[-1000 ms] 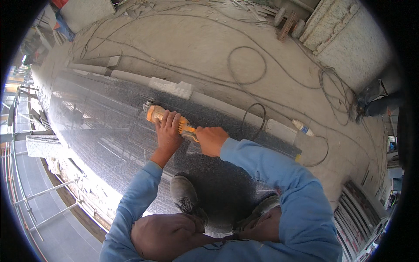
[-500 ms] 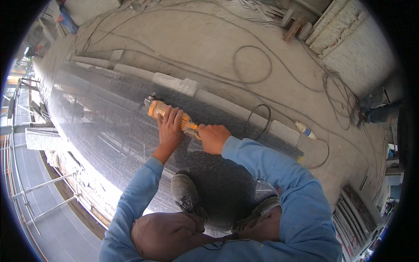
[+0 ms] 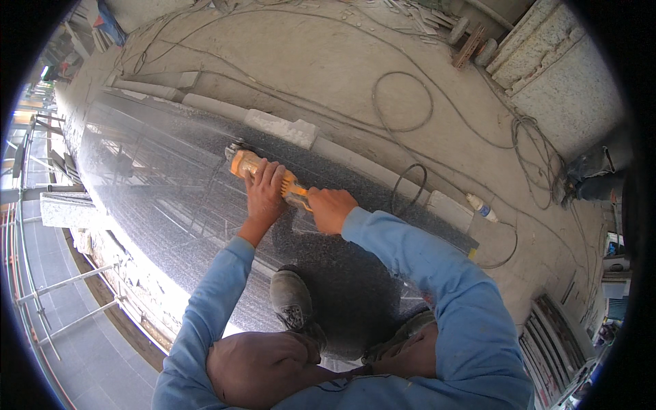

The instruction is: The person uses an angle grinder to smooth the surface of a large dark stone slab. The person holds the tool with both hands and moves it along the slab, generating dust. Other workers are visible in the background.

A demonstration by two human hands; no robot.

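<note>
A dusty orange angle grinder (image 3: 244, 164) lies low over a dark, speckled stone slab (image 3: 171, 184), its head and guard toward the far left. Round the grinder's body, just behind the head, my left hand (image 3: 266, 196) is wrapped. My right hand (image 3: 330, 209) grips the rear handle, partly hiding it. The disc is mostly out of sight under the head, so I cannot tell whether it touches the stone. Pale dust streaks cover the slab around the tool. A shoe (image 3: 290, 297) of mine rests on the slab close to me.
White blocks (image 3: 280, 128) line the slab's far edge. A dark cable (image 3: 424, 179) loops near the right end, beside a white bottle (image 3: 481, 207). More cables (image 3: 403, 130) wind across the dusty floor. Metal rails (image 3: 68, 290) stand at left; another person's leg (image 3: 598, 184) shows at far right.
The whole view has shifted slightly. Both hands keep their hold on the grinder, which has barely moved over the slab. The dust haze on the stone looks thinner.
</note>
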